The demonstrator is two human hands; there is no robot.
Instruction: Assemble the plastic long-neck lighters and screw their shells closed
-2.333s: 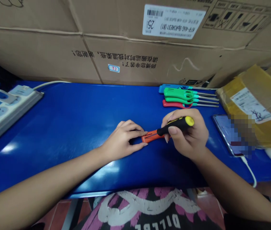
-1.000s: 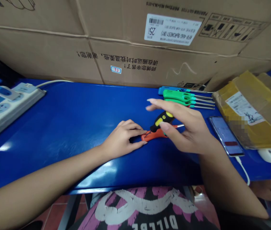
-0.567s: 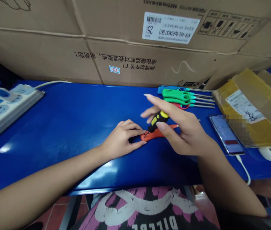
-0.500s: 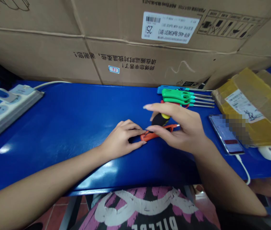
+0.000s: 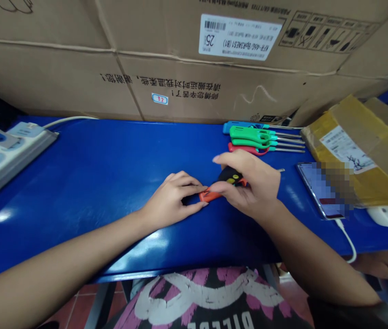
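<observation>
On the blue tabletop, an orange long-nosed lighter lies on its side, its metal tube pointing right. My left hand pins its rear end between the fingertips and thumb. Over the middle of the lighter, my right hand is closed around the black and yellow handle of a screwdriver, which stands tilted. Its shaft and tip are hidden by the hand and the handle, so contact with the lighter cannot be made out. My right hand also covers much of the lighter's front half.
Behind my right hand are several lighters: blue, green and red. A charging phone, a white mouse and a taped parcel are at right. A power strip lies left; a large carton stands behind.
My right hand has turned and closed in more around the screwdriver handle, which now shows more of its top. My left hand keeps its hold on the orange lighter. The view has shifted slightly.
</observation>
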